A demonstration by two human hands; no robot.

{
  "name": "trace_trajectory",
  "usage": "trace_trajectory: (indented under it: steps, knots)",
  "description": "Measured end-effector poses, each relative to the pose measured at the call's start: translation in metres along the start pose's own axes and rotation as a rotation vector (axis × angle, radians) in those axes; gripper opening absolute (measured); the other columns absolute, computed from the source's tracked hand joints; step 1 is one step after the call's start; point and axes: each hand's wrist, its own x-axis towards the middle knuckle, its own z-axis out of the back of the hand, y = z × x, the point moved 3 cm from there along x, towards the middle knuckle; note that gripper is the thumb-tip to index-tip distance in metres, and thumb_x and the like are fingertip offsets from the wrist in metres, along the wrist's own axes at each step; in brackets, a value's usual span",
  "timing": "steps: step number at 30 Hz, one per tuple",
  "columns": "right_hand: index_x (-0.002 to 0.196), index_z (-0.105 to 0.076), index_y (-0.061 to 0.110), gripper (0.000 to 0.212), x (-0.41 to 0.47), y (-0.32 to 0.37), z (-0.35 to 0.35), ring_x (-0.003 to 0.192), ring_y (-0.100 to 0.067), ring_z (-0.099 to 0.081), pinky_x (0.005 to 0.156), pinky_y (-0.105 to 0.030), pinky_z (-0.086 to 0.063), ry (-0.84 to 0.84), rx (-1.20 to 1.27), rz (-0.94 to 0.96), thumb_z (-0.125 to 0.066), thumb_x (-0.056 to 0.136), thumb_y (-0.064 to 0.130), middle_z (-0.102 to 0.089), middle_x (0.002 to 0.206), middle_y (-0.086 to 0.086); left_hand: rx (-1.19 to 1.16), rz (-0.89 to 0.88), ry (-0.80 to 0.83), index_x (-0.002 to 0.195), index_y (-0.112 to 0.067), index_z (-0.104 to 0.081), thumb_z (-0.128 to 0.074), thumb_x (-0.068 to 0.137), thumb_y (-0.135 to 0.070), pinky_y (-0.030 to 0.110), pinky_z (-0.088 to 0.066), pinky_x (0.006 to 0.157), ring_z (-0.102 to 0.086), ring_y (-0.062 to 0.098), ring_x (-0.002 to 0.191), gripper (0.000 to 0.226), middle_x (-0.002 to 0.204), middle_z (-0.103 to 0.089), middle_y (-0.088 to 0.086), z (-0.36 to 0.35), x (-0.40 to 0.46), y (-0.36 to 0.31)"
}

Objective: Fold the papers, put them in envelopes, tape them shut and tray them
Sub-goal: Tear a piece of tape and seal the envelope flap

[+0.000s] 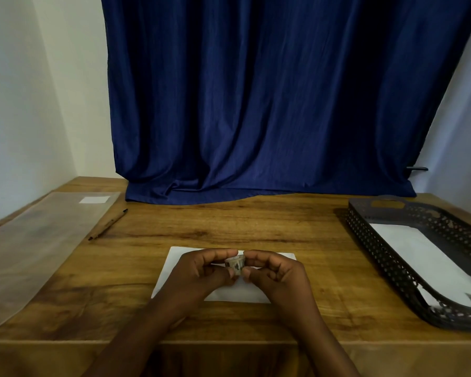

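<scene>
Pinched between the fingers of both hands: a small tape roll, patterned, squat and round, held just above the white envelope. Left hand curled round the roll's left side, thumb under, forefinger over the top; right hand pinching its right edge, likely hunting for the loose end, though no free strip visible. Directly beneath, the envelope lying flat near the front edge of the tabletop, long axis running left to right, smooth matt paper, flap state hidden by the hands. Both hands equally near; tape to come straight down onto it, by this reading. Off to the right edge, a dark perforated tray with raised walls, long axis running front to back, already holding a white envelope. Toward the back left corner, a brown pen lying diagonally, and beside it along the left edge a clear glossy plastic sleeve. Behind, a deep-blue pleated curtain pooling on the back edge.
</scene>
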Motion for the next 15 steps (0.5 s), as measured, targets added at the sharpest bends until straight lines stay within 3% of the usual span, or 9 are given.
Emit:
trace_trajectory:
  steps: [6,15]
  knots:
    - [0.1,-0.08,0.029,0.033,-0.0006,0.0036,-0.0018,0.082,-0.012,-0.077,0.073,-0.018,-0.056,0.007,-0.004,0.037,-0.08,0.082,0.001,-0.08,0.097,0.004,0.015,0.007,0.001,0.123,-0.02,-0.072,-0.069,0.092,-0.003,0.041,-0.057,0.096,-0.073,0.023,0.106,0.035,0.117,-0.075,0.003,0.0004,0.0012,0.0024]
    - [0.102,-0.078,0.032,0.035,-0.0004,0.0056,-0.0035,0.076,-0.013,-0.076,0.07,-0.019,-0.056,0.021,-0.047,0.062,-0.081,0.08,0.004,-0.08,0.097,0.003,0.015,0.006,0.005,0.122,-0.02,-0.073,-0.067,0.093,-0.001,0.046,-0.058,0.095,-0.073,0.024,0.105,0.035,0.116,-0.075,0.004,0.0004,0.0011,0.0035]
